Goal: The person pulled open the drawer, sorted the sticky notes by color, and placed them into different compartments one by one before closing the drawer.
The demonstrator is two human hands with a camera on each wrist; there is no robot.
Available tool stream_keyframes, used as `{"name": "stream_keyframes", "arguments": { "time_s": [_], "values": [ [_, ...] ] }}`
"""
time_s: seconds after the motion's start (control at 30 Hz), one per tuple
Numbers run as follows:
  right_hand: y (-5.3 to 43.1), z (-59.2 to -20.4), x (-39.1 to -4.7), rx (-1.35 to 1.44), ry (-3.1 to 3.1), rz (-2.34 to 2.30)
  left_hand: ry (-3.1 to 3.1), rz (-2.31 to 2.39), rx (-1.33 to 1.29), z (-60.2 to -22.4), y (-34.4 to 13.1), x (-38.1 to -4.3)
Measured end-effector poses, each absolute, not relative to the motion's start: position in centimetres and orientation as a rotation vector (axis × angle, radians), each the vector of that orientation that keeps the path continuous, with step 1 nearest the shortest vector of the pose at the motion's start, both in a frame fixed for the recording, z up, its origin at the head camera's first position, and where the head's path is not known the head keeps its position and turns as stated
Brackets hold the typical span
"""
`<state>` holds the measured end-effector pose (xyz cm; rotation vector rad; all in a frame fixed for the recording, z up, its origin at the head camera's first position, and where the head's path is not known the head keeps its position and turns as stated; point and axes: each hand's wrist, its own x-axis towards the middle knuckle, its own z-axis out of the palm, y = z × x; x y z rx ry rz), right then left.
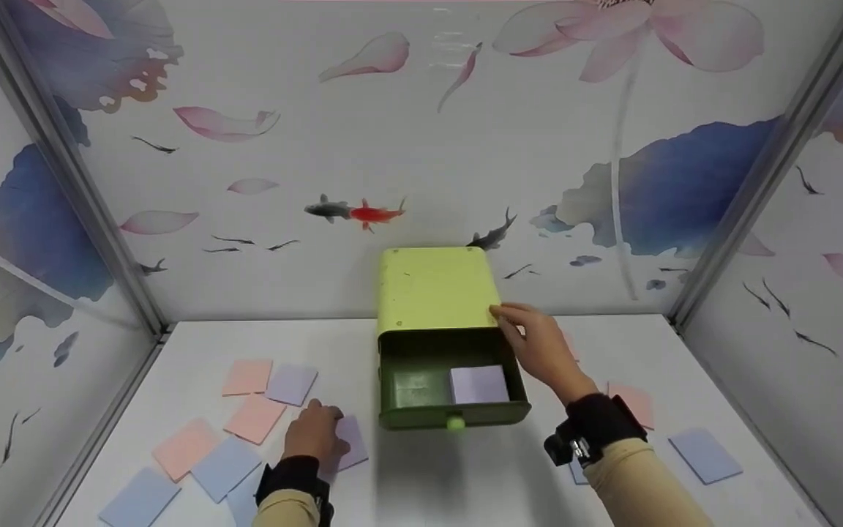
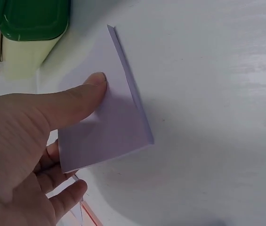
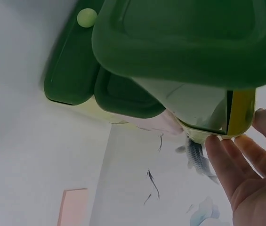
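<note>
My left hand (image 1: 314, 432) is low over the table, left of the drawer cabinet. It pinches a purple note pad (image 2: 107, 120), thumb flat on top and fingers beneath. A green drawer (image 1: 413, 417) juts out from the yellow-green cabinet (image 1: 436, 285); another purple note pad (image 1: 479, 385) lies in its right part. My right hand (image 1: 542, 348) touches the cabinet's upper right front corner. In the right wrist view, its fairly straight fingers (image 3: 227, 165) rest against the cabinet's edge, with the thumb at the adjoining side.
Pink (image 1: 255, 417), purple (image 1: 292, 384) and blue (image 1: 226, 468) pads lie scattered at the left. A blue pad (image 1: 705, 455) and a pink one (image 1: 632, 405) are on the right. Closed drawers (image 3: 128, 94) sit beneath the extended one. A patterned wall (image 1: 421, 161) stands behind.
</note>
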<state>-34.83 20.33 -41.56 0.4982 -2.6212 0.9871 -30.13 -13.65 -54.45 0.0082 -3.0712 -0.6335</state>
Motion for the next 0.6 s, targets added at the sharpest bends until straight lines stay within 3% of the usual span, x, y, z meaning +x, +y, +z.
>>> {"name": "stream_keyframes", "arguments": {
  "time_s": [0.6],
  "values": [
    [20.29, -41.60, -34.97, 0.419, -2.667, 1.064, -2.988, -0.729, -0.068, -54.07, -13.72, -30.50]
  ]
}}
